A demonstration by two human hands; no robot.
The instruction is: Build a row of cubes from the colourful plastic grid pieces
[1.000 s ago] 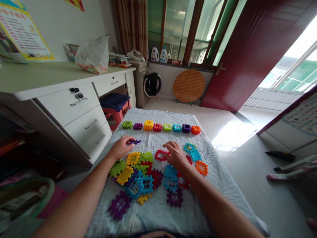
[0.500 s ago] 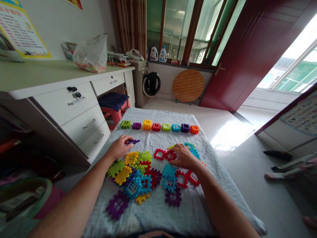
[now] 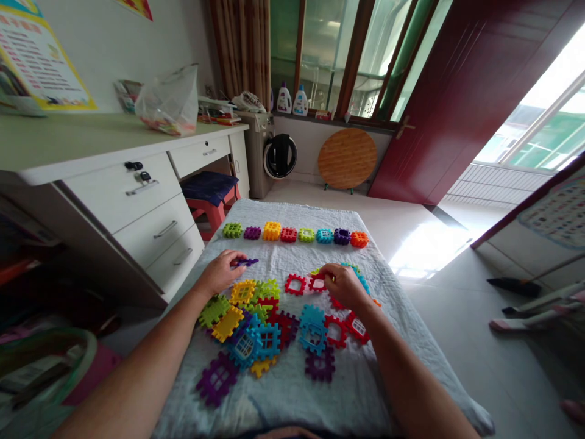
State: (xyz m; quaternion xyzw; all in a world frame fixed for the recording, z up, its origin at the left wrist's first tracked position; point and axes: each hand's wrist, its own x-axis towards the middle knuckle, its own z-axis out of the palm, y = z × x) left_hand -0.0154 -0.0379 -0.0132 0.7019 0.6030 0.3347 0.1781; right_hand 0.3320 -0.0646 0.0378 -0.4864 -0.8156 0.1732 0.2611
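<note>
My left hand [image 3: 222, 271] is pinched on a dark purple plastic building tile [image 3: 247, 263], held nearly edge-on above the cloth. At the right, my right hand [image 3: 345, 283] has its fingers curled down on the corner of a red square building tile [image 3: 317, 283] with an open middle. Another red frame tile [image 3: 295, 285] lies just left of it. Below my hands spread loose notched tiles: yellow [image 3: 227, 323], blue [image 3: 244, 346], light blue [image 3: 313, 323] and purple [image 3: 217, 378]. Part of the pile at the right is hidden behind my right hand.
A row of several assembled cubes, among them a yellow cube [image 3: 272, 230] and an orange cube [image 3: 359, 239], stands along the far part of the cloth-covered table [image 3: 283, 402]. A white desk [image 3: 150, 201] and a stool [image 3: 210, 189] are at the left.
My right hand has curled its fingers in and shifted slightly. The red tile under it has slid a little right, away from the other red tile. My left hand stays put.
</note>
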